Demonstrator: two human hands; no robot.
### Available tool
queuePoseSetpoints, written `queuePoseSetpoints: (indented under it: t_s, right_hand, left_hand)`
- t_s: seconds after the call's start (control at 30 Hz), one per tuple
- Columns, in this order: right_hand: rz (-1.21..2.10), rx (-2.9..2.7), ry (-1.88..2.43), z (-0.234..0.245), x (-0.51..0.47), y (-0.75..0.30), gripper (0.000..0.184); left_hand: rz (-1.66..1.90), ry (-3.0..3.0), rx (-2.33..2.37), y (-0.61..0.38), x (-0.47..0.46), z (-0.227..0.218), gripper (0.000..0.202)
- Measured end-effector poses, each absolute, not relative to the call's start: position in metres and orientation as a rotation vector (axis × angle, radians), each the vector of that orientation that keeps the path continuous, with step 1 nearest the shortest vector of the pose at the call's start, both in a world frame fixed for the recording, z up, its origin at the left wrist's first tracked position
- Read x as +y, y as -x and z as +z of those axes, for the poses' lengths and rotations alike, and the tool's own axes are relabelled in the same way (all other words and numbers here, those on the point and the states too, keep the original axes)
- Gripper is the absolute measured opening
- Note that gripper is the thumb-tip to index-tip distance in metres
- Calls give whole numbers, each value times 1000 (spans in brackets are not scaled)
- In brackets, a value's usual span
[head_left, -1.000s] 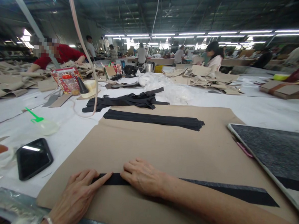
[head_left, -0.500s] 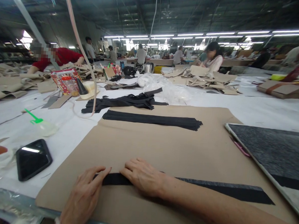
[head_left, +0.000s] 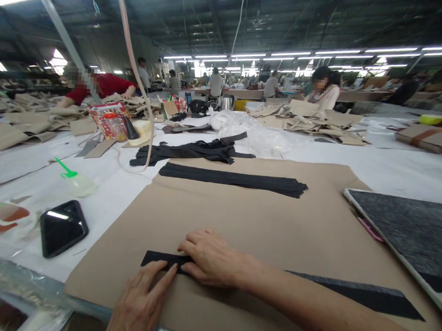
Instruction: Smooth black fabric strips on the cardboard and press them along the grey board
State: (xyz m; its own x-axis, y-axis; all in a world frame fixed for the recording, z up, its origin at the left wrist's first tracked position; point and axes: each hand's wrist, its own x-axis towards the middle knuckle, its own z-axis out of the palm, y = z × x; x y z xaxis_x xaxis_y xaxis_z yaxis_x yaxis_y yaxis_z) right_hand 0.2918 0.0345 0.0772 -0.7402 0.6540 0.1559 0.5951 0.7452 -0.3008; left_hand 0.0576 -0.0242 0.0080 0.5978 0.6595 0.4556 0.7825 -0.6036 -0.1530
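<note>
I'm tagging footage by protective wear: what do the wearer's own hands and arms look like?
Both are bare. The left hand has no glove or visible ring; its wrist is cut off by the frame edge. The right hand is ungloved too, and the right forearm is uncovered up to the picture's edge: no sleeve, watch or bracelet shows.

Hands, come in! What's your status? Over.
Left hand, right hand: open, flat on black strip. Strip lies on brown board. Phone off the board, left side.
</note>
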Motion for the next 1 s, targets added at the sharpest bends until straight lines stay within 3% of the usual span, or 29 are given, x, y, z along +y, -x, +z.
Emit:
queuePoseSetpoints:
  t_s: [0.2, 0.37, 0.5, 0.63, 0.73, 0.83, 1.0]
  right_hand:
    - [121, -2781, 978, 63, 32, -264, 10]
    - [628, -2501, 1403, 61, 48, -261, 12]
    - [732, -2465, 1365, 72, 53, -267, 13]
    - [541, -2623, 1111, 80, 43, -265, 19]
    - [241, -2769, 1038, 77, 41, -255, 12]
    - [141, -2834, 973, 69, 44, -244, 9]
    - [564, -2537, 1382, 62, 49, -235, 13]
  left_hand:
    - [-527, 2490, -1173, -57, -24, 4, 50]
    - [-507, 2484, -1174, -55, -25, 6, 52]
    - [-529, 2469, -1198, -56, -26, 8, 51]
    - [-568, 2445, -1194, -57, -25, 6, 50]
    - [-561, 2442, -1183, -57, -25, 6, 52]
    - [-560, 2443, -1168, -57, -25, 6, 54]
    - [-570, 2438, -1178, -58, -25, 9, 52]
